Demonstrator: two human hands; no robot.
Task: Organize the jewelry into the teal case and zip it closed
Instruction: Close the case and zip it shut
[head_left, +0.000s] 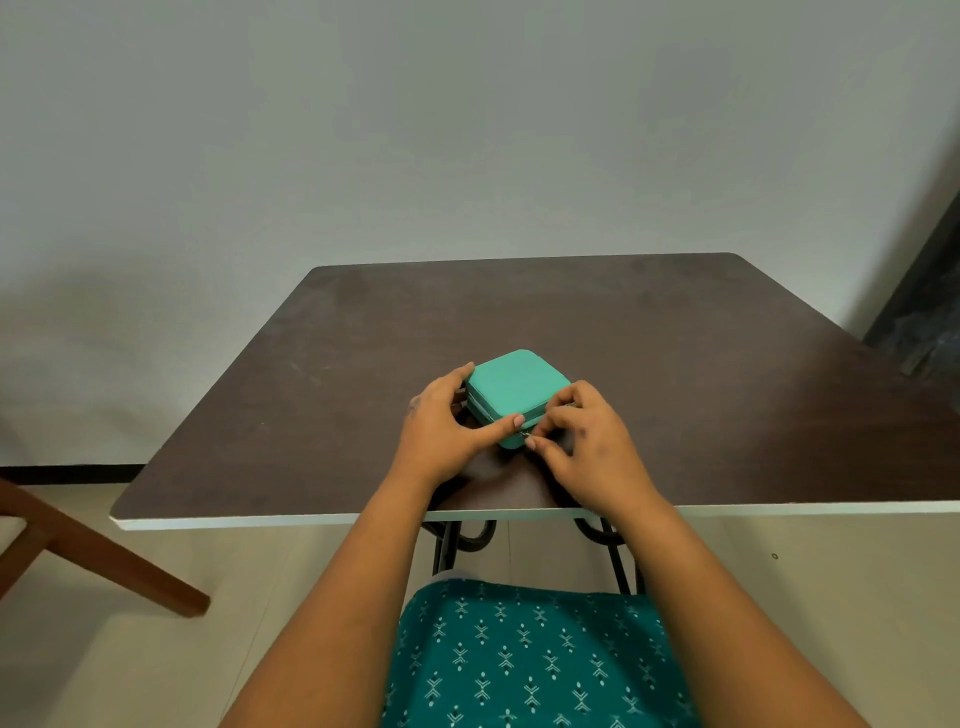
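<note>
A dark brown bench (623, 332) stands against a plain pale wall (415, 130), beige floor (156, 649) below, wooden chair leg (104, 561) at left.

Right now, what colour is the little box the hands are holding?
Teal green, plain with no pattern. The head view shows the case best.

left hand (445, 428) splayed, right hand (587, 441) pinching
</note>
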